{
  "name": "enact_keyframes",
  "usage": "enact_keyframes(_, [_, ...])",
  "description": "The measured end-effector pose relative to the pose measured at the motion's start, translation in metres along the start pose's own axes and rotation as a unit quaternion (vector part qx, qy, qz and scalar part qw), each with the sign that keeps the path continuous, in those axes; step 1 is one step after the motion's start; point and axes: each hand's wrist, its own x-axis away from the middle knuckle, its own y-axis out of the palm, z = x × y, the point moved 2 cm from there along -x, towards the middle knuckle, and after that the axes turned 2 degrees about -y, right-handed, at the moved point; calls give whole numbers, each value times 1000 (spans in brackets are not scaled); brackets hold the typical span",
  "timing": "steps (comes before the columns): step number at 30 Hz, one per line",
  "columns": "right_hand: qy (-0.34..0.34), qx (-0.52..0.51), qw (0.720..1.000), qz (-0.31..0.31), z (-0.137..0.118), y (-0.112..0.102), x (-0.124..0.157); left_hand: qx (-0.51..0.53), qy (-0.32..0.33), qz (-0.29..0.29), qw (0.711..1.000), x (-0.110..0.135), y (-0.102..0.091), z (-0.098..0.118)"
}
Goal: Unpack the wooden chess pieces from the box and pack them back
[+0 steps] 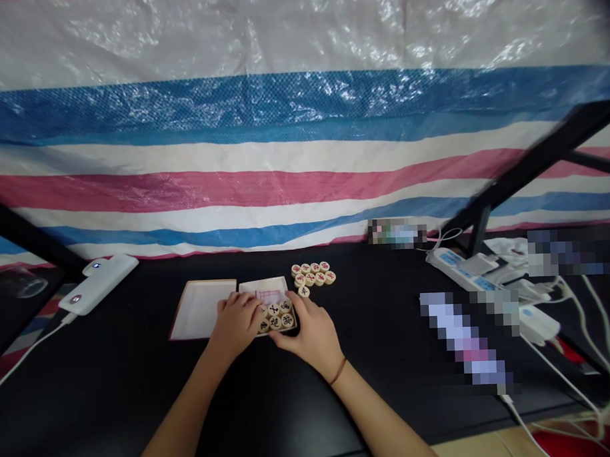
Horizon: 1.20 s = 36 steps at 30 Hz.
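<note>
A small white box (247,284) sits on the black table, with several round Chinese chess pieces (274,322) with black characters in its nearer part. My right hand (311,328) grips the box at its right side, thumb by the front edge and fingers along the right wall. Over the box's left part, my left hand (238,321) has curled fingers at the pieces; whatever lies under the fingertips is hidden. Left of the box lies its shallow white lid (202,305), partly behind my left hand. Several red-character chess pieces (315,268) stand beyond the box's right corner, with one black-character piece (304,291) nearer.
A white power bank (99,282) with a cable lies at the left. On the right are a power strip (467,276) with plugs and cables, and a blurred-out device (464,343). Striped plastic sheeting (283,182) hangs behind the table, between black slanted bars (533,167).
</note>
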Motion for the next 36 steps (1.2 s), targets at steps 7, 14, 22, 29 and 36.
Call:
enact_keyframes(7, [2,32,999,-30,0,14,4,6,-5,-9,1000,2,0,1])
enact_keyframes(14, [-24,-32,997,63,-2,-2,0,134,-56,43,988,-4,-15,0])
enact_keyframes(22, [-140,-133,976,100,-6,-7,1,391,-69,-50,917,2,-16,22])
enact_keyframes(29, [19,-74,983,166,42,-18,-9,487,-169,49,856,-3,0,1])
enact_keyframes(36, [33,-46,995,86,75,-13,-10,500,-197,94,838,-8,4,-11])
